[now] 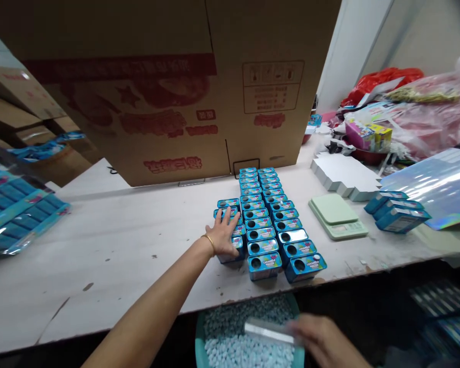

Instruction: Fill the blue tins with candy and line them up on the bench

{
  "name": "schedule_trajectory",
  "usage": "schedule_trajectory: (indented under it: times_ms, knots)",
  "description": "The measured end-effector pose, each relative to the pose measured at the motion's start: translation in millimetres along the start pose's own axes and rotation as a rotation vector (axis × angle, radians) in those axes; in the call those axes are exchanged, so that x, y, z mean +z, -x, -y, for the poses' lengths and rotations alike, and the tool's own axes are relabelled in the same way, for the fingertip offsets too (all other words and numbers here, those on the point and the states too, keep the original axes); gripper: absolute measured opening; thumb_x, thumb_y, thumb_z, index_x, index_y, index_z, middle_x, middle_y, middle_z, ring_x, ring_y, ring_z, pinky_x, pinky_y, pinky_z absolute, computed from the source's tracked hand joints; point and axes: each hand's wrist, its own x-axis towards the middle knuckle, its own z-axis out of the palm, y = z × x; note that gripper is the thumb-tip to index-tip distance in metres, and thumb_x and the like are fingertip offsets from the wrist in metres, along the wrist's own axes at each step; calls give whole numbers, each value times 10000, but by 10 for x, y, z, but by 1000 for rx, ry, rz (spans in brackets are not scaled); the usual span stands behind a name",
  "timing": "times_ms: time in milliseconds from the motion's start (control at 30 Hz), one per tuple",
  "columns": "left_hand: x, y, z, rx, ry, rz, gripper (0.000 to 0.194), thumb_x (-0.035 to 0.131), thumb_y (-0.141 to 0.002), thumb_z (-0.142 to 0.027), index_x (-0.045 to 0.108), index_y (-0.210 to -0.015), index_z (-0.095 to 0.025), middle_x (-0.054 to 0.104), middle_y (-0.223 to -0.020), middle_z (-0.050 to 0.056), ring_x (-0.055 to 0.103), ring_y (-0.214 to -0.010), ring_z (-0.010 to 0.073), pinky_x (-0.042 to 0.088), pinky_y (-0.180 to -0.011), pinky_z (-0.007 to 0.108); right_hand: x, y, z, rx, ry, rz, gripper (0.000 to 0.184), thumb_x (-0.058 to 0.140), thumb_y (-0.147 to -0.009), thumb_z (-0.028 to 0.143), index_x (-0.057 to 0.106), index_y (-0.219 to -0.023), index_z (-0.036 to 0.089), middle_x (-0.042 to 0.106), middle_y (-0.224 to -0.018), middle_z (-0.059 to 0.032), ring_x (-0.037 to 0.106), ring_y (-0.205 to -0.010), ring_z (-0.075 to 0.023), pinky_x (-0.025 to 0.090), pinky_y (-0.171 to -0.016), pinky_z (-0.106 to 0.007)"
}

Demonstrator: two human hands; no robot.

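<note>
My left hand lies with spread fingers across a short column of blue candy tins, touching their tops. Two longer columns of the same blue tins stand to its right, with round dark openings in many lids. On the nearest right tin, a small white piece rests on the lid. Below the table edge, my right hand, smeared by motion, grips a silvery scoop. The scoop is over a teal basin full of pale blue candies.
A large cardboard box stands behind the tins. To the right are a pale green scale, stacked white card, several more blue boxes and shiny film. Wrapped blue packs are at the left.
</note>
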Motion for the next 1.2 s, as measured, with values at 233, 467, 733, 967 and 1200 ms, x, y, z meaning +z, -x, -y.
schedule_trajectory:
  times_ms: [233,467,733,967,1200]
  knots:
    - [143,138,-68,11,0,-110,966,627,-495,-342,143,-1318,-192,24,-1409,152,-47,-1240,425,250,-830,656,-1259,-1327,871,-25,576,-491,385,312,-777,117,527,-1081,213,596,-933,-87,553,-842,-190,414,-692,-278]
    - [157,-7,153,80,29,-179,954,630,-485,-293,184,-1305,-93,102,-1385,204,-42,-1242,416,217,-954,534,-1353,-2279,1170,-8,803,-374,302,315,-796,128,604,-880,152,619,-861,-117,587,-809,-197,435,-671,-281]
    - [-70,-785,543,95,40,-189,977,650,-443,-272,203,-1301,-136,104,-1394,171,5,-1238,431,245,-936,538,-1840,-2818,1100,87,882,-408,302,373,-786,177,586,-993,121,609,-955,-158,553,-926,-199,401,-796,-285]
    - [-269,-1455,700,51,35,-153,989,646,-456,-262,163,-1312,-145,73,-1402,158,-17,-1242,418,245,-924,561,-2288,-3476,1128,53,935,-457,314,362,-796,163,570,-1021,95,596,-975,-166,550,-936,-200,404,-788,-289]
    - [-376,-1382,631,8,125,-137,1136,691,-432,-457,19,-1323,-243,-82,-1410,126,-114,-1221,445,158,-833,702,-2556,-3482,1228,123,936,-360,307,408,-750,124,602,-988,139,622,-934,-138,572,-886,-217,422,-719,-307]
